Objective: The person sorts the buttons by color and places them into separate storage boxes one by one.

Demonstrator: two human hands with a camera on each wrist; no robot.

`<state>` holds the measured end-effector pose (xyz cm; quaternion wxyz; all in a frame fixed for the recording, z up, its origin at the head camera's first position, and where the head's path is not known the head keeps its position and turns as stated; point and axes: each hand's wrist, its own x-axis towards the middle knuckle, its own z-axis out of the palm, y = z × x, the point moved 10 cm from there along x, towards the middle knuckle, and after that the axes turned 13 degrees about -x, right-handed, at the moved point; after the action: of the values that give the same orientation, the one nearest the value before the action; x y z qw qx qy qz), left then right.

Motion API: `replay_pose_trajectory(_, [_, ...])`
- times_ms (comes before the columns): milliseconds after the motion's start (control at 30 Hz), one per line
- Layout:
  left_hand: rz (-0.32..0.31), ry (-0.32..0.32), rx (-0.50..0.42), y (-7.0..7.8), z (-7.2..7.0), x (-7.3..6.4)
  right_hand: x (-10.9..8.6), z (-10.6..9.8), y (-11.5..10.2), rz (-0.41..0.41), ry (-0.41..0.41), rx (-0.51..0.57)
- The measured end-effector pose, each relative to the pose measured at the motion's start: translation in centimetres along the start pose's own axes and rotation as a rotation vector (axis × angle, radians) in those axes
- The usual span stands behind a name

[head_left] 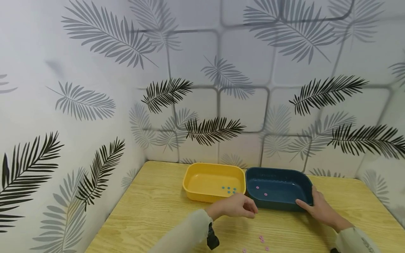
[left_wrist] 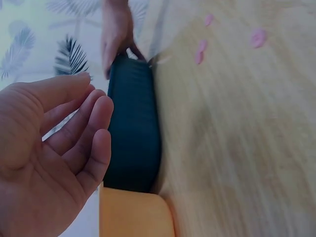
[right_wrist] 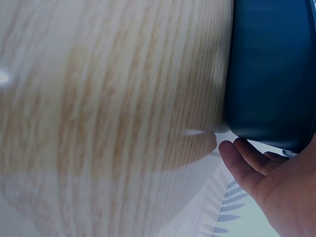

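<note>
My left hand (head_left: 235,205) hovers in front of the trays, fingers loosely curled; in the left wrist view the same hand (left_wrist: 59,143) shows nothing between thumb and fingers. At the right end of a dark blue tray (head_left: 275,203), my right hand (head_left: 322,209) holds the corner, thumb along the front wall and fingers around the end. Those fingers (right_wrist: 242,165) touch the tray's end in the right wrist view. Two small pink rings, one of them a pink ring (head_left: 265,194), lie inside the blue tray. Several loose pink rings (head_left: 262,240) lie on the table near me.
A yellow tray (head_left: 202,197) stands against the blue one on its left, with several small teal rings (head_left: 229,188) inside. Both stand on a wood-grain table (head_left: 152,196). A wall (head_left: 202,105) with leaf patterns rises behind the table.
</note>
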<state>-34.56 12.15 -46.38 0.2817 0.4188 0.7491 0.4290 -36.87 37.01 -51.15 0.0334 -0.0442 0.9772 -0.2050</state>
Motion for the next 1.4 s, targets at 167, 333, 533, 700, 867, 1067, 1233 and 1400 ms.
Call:
replay_pose_trajectory(167, [0.007,-0.154,0.138,-0.3,3.0,-0.8,0.0,0.1,0.2,0.011,-0.012,0.005])
replay_pose_trajectory(333, [0.012,-0.269,0.241,-1.0,5.3,-1.9,0.0,0.3,0.3,0.015,-0.014,0.001])
replay_pose_trajectory(533, [0.005,-0.342,0.260,-2.0,6.9,-3.3,-0.1,0.0,0.2,0.011,0.004,-0.011])
replay_pose_trajectory(700, [-0.004,-0.356,0.286,-2.9,7.6,-3.9,-0.2,-0.1,0.0,0.009,0.010,-0.016])
replay_pose_trajectory(867, [0.023,-0.363,0.330,-3.3,8.1,-3.8,-0.2,0.0,0.1,0.013,0.007,-0.022])
replay_pose_trajectory(1067, [0.022,-0.343,0.342,-3.2,8.0,-3.8,-0.1,0.0,0.1,0.010,0.014,-0.022])
replay_pose_trajectory(1233, [0.018,-0.314,0.348,-3.1,7.7,-3.8,-0.1,0.1,0.2,0.007,0.011,-0.018])
replay_pose_trajectory(1400, [0.018,-0.306,0.345,-3.0,7.6,-3.9,-0.1,0.1,0.1,0.005,0.011,-0.011])
